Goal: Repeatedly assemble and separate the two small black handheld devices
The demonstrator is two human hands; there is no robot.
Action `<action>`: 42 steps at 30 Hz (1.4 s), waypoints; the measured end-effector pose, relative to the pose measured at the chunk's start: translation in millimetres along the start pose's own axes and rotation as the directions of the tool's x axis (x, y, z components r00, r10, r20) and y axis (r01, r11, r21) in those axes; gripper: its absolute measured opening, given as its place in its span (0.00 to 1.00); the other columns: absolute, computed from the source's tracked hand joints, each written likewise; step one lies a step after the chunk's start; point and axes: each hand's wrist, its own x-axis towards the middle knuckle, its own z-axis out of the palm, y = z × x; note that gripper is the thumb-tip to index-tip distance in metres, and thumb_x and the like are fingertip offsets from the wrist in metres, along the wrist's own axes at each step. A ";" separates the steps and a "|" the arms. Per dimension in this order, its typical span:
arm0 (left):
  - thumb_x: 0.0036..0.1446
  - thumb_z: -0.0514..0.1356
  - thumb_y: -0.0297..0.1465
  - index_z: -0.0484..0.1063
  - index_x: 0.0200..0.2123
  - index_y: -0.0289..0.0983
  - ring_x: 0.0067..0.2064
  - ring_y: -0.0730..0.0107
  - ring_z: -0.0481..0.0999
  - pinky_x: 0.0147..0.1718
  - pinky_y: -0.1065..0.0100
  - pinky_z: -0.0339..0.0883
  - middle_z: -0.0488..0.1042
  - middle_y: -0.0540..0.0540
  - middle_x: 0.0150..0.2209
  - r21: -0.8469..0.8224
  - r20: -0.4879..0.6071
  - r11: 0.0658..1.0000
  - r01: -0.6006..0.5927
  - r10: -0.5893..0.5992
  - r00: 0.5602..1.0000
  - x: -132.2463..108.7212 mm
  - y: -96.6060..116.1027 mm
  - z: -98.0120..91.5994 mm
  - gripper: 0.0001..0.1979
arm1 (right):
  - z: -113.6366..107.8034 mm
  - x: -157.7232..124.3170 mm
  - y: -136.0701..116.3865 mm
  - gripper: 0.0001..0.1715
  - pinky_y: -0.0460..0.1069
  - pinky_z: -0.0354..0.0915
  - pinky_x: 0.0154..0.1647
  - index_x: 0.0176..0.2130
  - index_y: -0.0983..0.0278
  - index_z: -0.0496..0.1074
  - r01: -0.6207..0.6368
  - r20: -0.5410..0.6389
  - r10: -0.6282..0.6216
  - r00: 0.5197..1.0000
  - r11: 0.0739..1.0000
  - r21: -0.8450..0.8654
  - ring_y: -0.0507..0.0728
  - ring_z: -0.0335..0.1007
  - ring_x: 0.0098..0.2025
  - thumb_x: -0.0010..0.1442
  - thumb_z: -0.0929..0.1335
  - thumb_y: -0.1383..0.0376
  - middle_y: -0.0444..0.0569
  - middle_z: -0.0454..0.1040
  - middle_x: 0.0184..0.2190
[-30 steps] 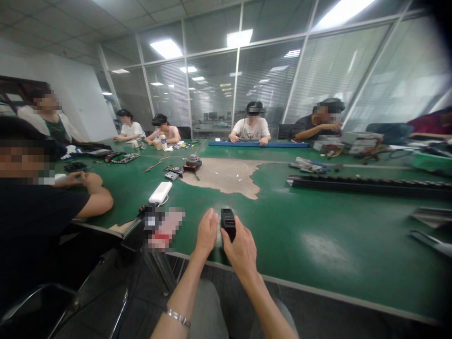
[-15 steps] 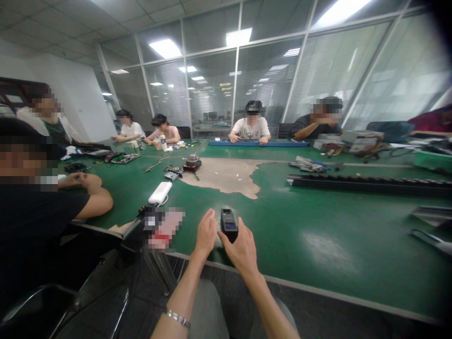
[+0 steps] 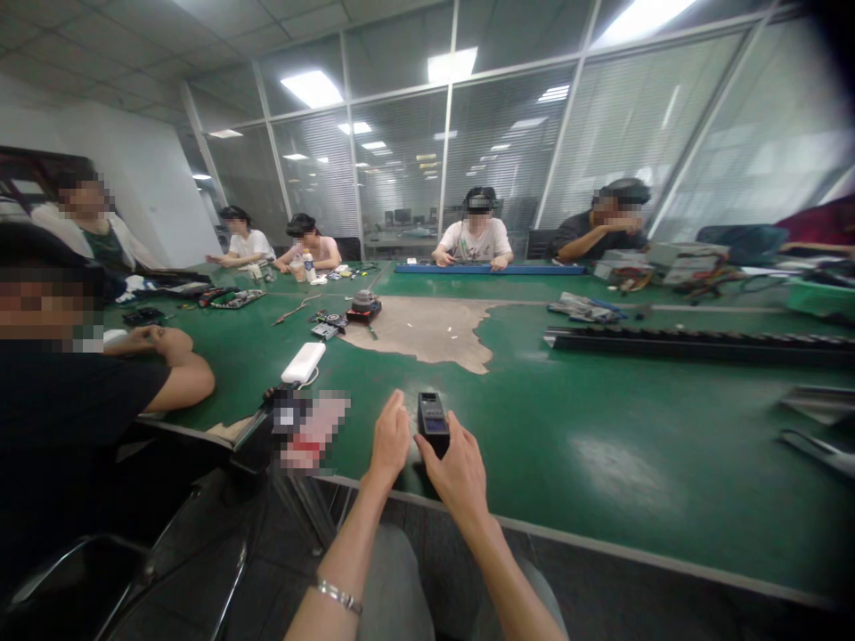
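The right hand (image 3: 460, 472) is gripping a black handheld device (image 3: 432, 417) by its lower end and holding it upright at the near edge of the green tabletop (image 3: 601, 427). The left hand (image 3: 389, 436) is resting open just beside it, with its fingers extended.
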 end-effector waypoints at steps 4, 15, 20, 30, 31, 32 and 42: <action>0.65 0.45 0.39 0.65 0.58 0.31 0.64 0.63 0.58 0.64 0.59 0.49 0.63 0.38 0.61 -0.015 -0.015 1.000 0.019 -0.019 1.000 0.0 -3.0 1.3 0.25 | -5.6 3.8 -6.1 0.31 0.56 0.62 0.49 0.55 0.67 0.64 0.010 0.012 -0.010 1.000 1.000 0.020 0.63 0.66 0.49 0.58 0.64 0.52 0.57 0.73 0.47; 0.64 0.46 0.45 0.63 0.58 0.33 0.64 0.62 0.59 0.64 0.60 0.49 0.63 0.39 0.61 -0.052 -0.019 0.998 0.037 -0.038 0.999 -1.5 -5.5 0.7 0.28 | -41.6 30.0 -15.2 0.34 0.54 0.63 0.49 0.56 0.65 0.65 -0.080 -0.055 0.099 0.994 0.954 0.288 0.61 0.70 0.48 0.56 0.64 0.49 0.55 0.73 0.49; 0.64 0.46 0.45 0.64 0.58 0.33 0.64 0.61 0.59 0.63 0.58 0.50 0.63 0.39 0.60 -0.038 -0.024 0.999 0.021 -0.022 0.999 -1.5 -4.8 1.4 0.27 | -48.8 32.1 20.1 0.35 0.55 0.63 0.47 0.55 0.64 0.66 -0.159 -0.051 0.172 0.984 0.968 0.194 0.61 0.70 0.46 0.54 0.65 0.48 0.55 0.73 0.49; 0.64 0.46 0.45 0.63 0.58 0.34 0.64 0.61 0.58 0.64 0.59 0.50 0.63 0.40 0.61 -0.035 -0.009 0.999 0.035 -0.036 0.999 -1.8 -4.2 1.6 0.27 | -35.1 21.6 51.8 0.34 0.57 0.61 0.51 0.55 0.66 0.65 -0.128 -0.013 0.129 0.992 0.991 0.031 0.63 0.67 0.50 0.56 0.63 0.49 0.57 0.72 0.49; 0.64 0.46 0.45 0.63 0.58 0.34 0.64 0.62 0.58 0.64 0.60 0.50 0.63 0.40 0.61 -0.036 -0.008 0.999 0.036 -0.036 0.999 -1.8 -4.3 1.7 0.27 | -33.5 20.6 52.9 0.34 0.57 0.61 0.51 0.55 0.66 0.64 -0.117 -0.013 0.117 0.993 0.993 0.016 0.63 0.66 0.51 0.56 0.64 0.49 0.57 0.71 0.49; 0.64 0.46 0.46 0.63 0.58 0.34 0.64 0.62 0.58 0.64 0.60 0.49 0.63 0.40 0.61 -0.036 -0.006 0.999 0.037 -0.037 0.999 -1.8 -4.4 1.8 0.27 | -32.0 19.7 54.3 0.34 0.57 0.61 0.52 0.56 0.66 0.64 -0.105 -0.012 0.105 0.994 0.994 0.002 0.63 0.65 0.52 0.56 0.64 0.49 0.57 0.71 0.49; 0.65 0.45 0.45 0.63 0.59 0.33 0.64 0.62 0.59 0.63 0.59 0.50 0.62 0.39 0.61 -0.017 -0.003 0.999 0.030 -0.030 1.000 -1.8 -4.6 2.1 0.28 | -27.4 14.7 60.7 0.43 0.57 0.59 0.55 0.60 0.73 0.59 -0.101 -0.032 0.100 0.995 0.993 -0.065 0.64 0.62 0.55 0.55 0.65 0.49 0.62 0.67 0.53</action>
